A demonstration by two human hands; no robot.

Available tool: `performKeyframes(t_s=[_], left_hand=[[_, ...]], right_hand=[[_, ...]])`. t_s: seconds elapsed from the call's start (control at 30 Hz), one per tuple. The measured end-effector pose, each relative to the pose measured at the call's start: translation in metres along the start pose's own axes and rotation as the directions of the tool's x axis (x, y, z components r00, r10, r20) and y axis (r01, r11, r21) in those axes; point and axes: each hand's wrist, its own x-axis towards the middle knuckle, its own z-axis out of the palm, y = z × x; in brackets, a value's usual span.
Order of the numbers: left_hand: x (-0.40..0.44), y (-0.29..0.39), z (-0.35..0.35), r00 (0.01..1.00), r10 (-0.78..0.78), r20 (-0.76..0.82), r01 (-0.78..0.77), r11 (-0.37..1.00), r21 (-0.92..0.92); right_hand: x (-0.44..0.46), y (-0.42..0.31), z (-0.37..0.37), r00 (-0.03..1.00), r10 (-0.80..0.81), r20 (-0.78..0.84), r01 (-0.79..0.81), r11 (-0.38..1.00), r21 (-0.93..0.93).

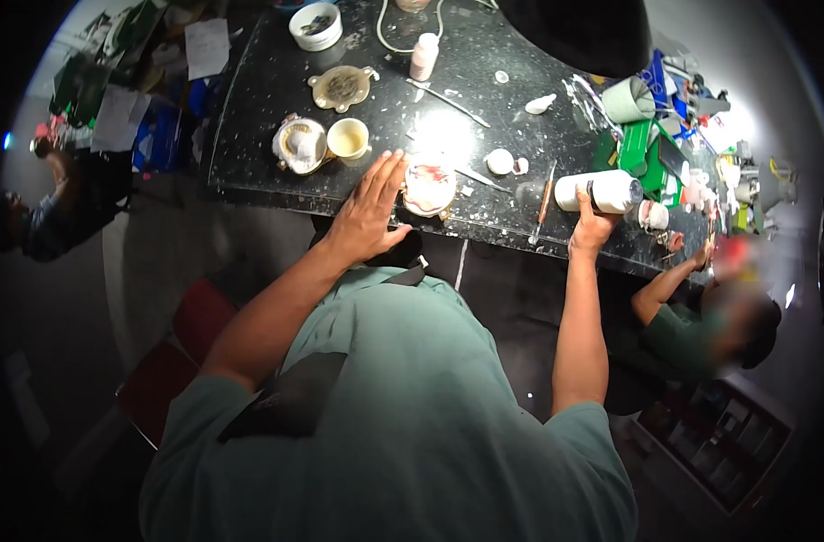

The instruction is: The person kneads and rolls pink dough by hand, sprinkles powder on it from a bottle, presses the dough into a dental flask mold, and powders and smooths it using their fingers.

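My left hand (368, 210) lies at the bench's front edge with its fingers stretched out and holds nothing. Just right of its fingertips is a round dental mould (428, 187) with pink and white material in it, brightly lit. My right hand (593, 228) is wrapped round a white bottle with a dark cap (579, 191), tilted on its side over the bench. Between the hands are a thin brown-handled tool (546, 200), a metal spatula (484, 180) and a small white cup (499, 162). Left of my left hand stand a cup of yellowish contents (348, 139) and a plaster-filled mould (301, 144).
The dark speckled bench (258, 99) also bears a metal flask half (342, 88), a small pinkish bottle (424, 57) and a white bowl (316, 27). A black lamp head (579, 32) hangs above. Green boxes (648, 158) crowd the right side. A co-worker (701, 325) sits at right.
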Motion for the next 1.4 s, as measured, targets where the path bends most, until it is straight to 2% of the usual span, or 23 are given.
performKeyframes(t_s=[0.17,0.2,0.3,0.37,0.4,0.43,0.47,0.5,0.53,0.63,0.67,0.77,0.8,0.9,0.93,1.03,1.07,1.13,1.2,1.27,1.3,1.37,1.4], left_hand=[[0.034,-0.012,0.019,0.997,0.004,0.073,-0.009,0.997,0.075],[0.038,-0.015,0.020,0.995,0.018,0.097,-0.025,0.997,0.079],[0.046,-0.028,0.023,0.990,0.095,0.101,-0.098,0.995,0.028],[0.050,-0.035,0.024,0.988,0.125,0.088,-0.121,0.991,-0.048],[0.051,-0.036,0.028,0.989,0.140,0.036,-0.137,0.987,-0.084],[0.051,-0.035,0.029,0.992,0.122,0.032,-0.118,0.986,-0.119],[0.052,-0.034,0.030,0.994,0.107,0.027,-0.101,0.983,-0.154],[0.053,-0.033,0.031,0.996,0.091,0.021,-0.086,0.978,-0.189],[0.055,-0.030,0.031,0.997,0.081,0.016,-0.076,0.976,-0.203],[0.055,-0.014,0.018,0.999,0.009,0.045,0.004,0.962,-0.271],[0.054,-0.005,0.011,0.996,-0.035,0.076,0.057,0.947,-0.317],[0.057,0.015,-0.002,0.985,-0.080,0.155,0.136,0.907,-0.398],[0.057,0.018,-0.008,0.981,-0.091,0.172,0.155,0.899,-0.410],[0.055,0.036,-0.025,0.970,-0.136,0.202,0.221,0.841,-0.494],[0.054,0.039,-0.028,0.973,-0.132,0.190,0.211,0.845,-0.491],[0.047,0.046,-0.031,0.951,-0.209,0.230,0.304,0.773,-0.557],[0.045,0.046,-0.029,0.931,-0.242,0.273,0.361,0.716,-0.598],[0.042,0.042,-0.024,0.886,-0.299,0.353,0.463,0.588,-0.663],[0.041,0.042,-0.028,0.891,-0.294,0.347,0.454,0.622,-0.638],[0.039,0.049,-0.032,0.891,-0.295,0.346,0.450,0.677,-0.582],[0.038,0.051,-0.032,0.904,-0.274,0.329,0.421,0.706,-0.569],[0.038,0.052,-0.031,0.928,-0.231,0.292,0.360,0.759,-0.542],[0.038,0.053,-0.033,0.933,-0.208,0.294,0.342,0.767,-0.543]], right_hand=[[-0.006,0.028,-0.013,0.999,-0.043,-0.026,0.041,0.996,-0.082],[-0.012,0.007,-0.012,0.991,-0.128,0.033,0.132,0.970,-0.203],[-0.053,-0.012,-0.037,0.984,0.018,-0.175,-0.007,0.998,0.064],[-0.109,-0.023,-0.068,0.993,0.117,-0.021,-0.119,0.988,-0.095],[-0.142,-0.049,-0.060,0.991,0.128,0.040,-0.115,0.964,-0.239],[-0.181,-0.053,-0.066,0.952,0.280,0.122,-0.235,0.926,-0.294],[-0.221,-0.053,-0.067,0.874,0.470,0.125,-0.433,0.869,-0.239],[-0.255,-0.050,-0.073,0.736,0.669,0.104,-0.594,0.712,-0.374],[-0.285,-0.045,-0.074,0.712,0.698,0.076,-0.564,0.634,-0.529],[-0.291,-0.032,-0.071,0.603,0.798,-0.006,-0.798,0.603,0.024],[-0.283,-0.032,-0.064,0.618,0.786,-0.023,-0.786,0.617,-0.043],[-0.258,-0.025,-0.071,0.614,0.766,0.193,-0.777,0.629,-0.026],[-0.248,-0.037,-0.056,0.604,0.779,0.168,-0.788,0.616,-0.021],[-0.249,-0.027,-0.041,0.460,0.869,0.180,-0.861,0.487,-0.148],[-0.250,-0.032,-0.045,0.449,0.861,0.240,-0.794,0.508,-0.334],[-0.301,0.044,-0.068,0.527,0.800,0.287,-0.788,0.587,-0.188],[-0.313,0.045,-0.061,0.572,0.794,0.204,-0.735,0.607,-0.302],[-0.282,0.009,-0.056,0.205,0.946,0.252,-0.729,0.319,-0.606],[-0.268,0.002,-0.064,-0.099,0.933,0.345,-0.736,0.165,-0.657],[-0.249,-0.051,-0.071,-0.036,0.907,0.420,-0.780,0.238,-0.580],[-0.251,-0.066,-0.076,0.047,0.930,0.364,-0.815,0.246,-0.524],[-0.227,-0.105,-0.077,0.204,0.882,0.425,-0.790,0.404,-0.460],[-0.194,-0.138,-0.069,0.262,0.797,0.544,-0.726,0.534,-0.433]])
